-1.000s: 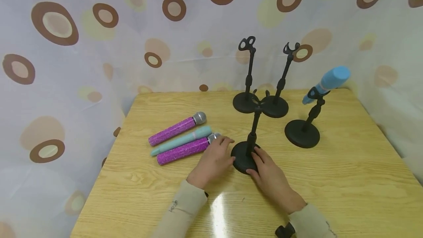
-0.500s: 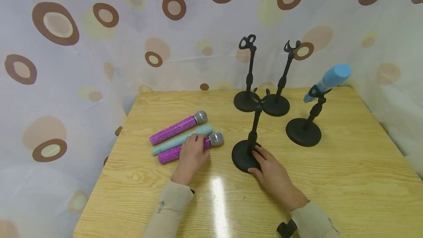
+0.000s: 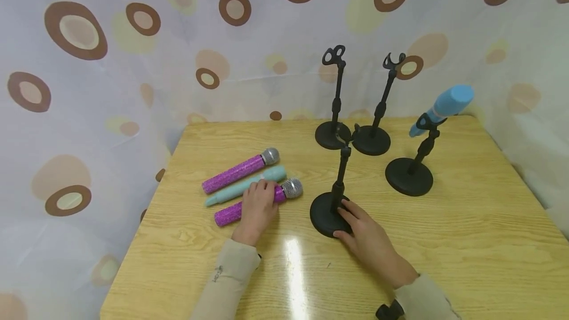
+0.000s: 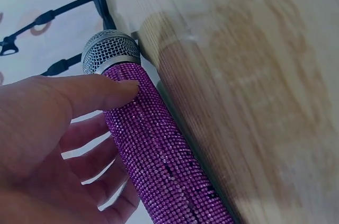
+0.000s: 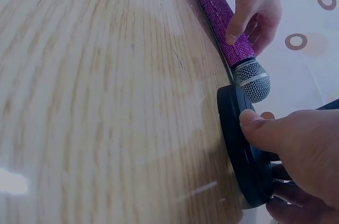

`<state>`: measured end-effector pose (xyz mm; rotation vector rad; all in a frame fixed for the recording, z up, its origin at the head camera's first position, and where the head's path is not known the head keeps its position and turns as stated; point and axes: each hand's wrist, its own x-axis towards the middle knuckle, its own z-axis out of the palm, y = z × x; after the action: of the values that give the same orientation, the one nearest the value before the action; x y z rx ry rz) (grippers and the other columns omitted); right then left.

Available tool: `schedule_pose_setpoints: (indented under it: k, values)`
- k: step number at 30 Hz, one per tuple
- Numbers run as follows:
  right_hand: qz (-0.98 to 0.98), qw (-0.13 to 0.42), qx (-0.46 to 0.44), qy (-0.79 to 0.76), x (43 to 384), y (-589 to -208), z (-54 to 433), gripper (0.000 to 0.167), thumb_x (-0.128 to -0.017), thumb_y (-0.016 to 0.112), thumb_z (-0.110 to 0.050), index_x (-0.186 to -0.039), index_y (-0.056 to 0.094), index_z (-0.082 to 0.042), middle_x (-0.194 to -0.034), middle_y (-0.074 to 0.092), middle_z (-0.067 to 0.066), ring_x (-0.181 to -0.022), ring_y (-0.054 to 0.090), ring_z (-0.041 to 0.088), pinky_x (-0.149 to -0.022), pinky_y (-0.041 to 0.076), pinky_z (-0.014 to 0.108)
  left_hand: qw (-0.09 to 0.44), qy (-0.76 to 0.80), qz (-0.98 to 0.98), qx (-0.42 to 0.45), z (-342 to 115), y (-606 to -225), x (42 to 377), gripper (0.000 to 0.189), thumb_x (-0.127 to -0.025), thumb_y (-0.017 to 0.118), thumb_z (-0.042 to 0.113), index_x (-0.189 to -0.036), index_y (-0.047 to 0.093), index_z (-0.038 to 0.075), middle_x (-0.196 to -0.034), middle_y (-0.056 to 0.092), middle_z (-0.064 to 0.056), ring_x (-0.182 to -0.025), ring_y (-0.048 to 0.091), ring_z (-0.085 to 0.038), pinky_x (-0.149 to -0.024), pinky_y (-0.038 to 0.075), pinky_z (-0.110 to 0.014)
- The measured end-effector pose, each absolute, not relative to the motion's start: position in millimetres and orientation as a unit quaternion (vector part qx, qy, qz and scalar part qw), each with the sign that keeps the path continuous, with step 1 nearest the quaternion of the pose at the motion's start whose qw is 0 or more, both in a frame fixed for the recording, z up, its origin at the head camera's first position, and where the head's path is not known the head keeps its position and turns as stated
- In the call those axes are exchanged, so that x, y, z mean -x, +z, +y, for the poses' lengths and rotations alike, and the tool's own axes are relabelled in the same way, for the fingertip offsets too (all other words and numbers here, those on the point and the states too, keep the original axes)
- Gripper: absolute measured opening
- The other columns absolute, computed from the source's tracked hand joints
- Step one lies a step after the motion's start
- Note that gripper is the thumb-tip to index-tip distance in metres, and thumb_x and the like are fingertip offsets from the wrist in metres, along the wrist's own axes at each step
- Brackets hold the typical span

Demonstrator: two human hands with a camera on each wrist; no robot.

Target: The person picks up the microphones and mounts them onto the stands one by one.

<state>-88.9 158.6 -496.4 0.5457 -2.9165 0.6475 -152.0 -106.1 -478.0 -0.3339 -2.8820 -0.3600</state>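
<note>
My left hand (image 3: 257, 207) grips the nearest purple rhinestone microphone (image 4: 159, 144), its thumb on the near side and fingers around the far side. That microphone's silver mesh head (image 3: 293, 188) points right, toward the stand. With my right hand (image 3: 371, 243) I hold the round base of a black tabletop microphone stand (image 3: 340, 181); the thumb lies on the base (image 5: 241, 150) and the fingers reach behind it. The clip on top of this stand holds nothing. Beyond the gripped microphone lie a pale teal microphone (image 3: 240, 187) and a second purple microphone (image 3: 235, 173).
Two black stands with unfilled clips, the left stand (image 3: 336, 105) and the right stand (image 3: 379, 110), are at the back. Another stand (image 3: 411, 174) at the right carries a blue microphone (image 3: 449, 102). A patterned cloth (image 3: 249, 73) hangs behind the wooden table (image 3: 178, 260).
My left hand has left the stand's base and moved left onto the nearest purple microphone. That microphone has shifted slightly toward me, apart from the teal one. The held stand has shifted slightly nearer.
</note>
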Motion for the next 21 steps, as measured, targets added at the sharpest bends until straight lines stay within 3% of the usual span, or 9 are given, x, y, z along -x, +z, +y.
schedule_pose_setpoints:
  k: [11,21]
  values:
    - [-0.955,0.060,-0.183,0.224,87,-497,159,0.057,-0.087,0.076,-0.028,-0.132,0.060,0.003,-0.146,0.049,0.022,-0.130,0.053,0.040,-0.099,0.051,0.052,0.043,-0.133,-0.984,0.108,-107,-483,152,0.043,-0.083,0.076,0.011,-0.124,0.062,0.014,-0.117,0.065,-0.014,-0.104,0.062,-0.034,-0.084,0.051,-0.047]
    - [-0.955,0.067,-0.183,0.224,87,-500,159,0.056,-0.087,0.076,-0.027,-0.131,0.060,0.003,-0.146,0.049,0.022,-0.131,0.053,0.040,-0.098,0.052,0.051,0.096,-0.177,-0.967,0.158,-107,-470,155,0.045,-0.081,0.082,0.016,-0.123,0.064,0.012,-0.112,0.069,-0.012,-0.094,0.068,-0.032,-0.077,0.057,-0.045]
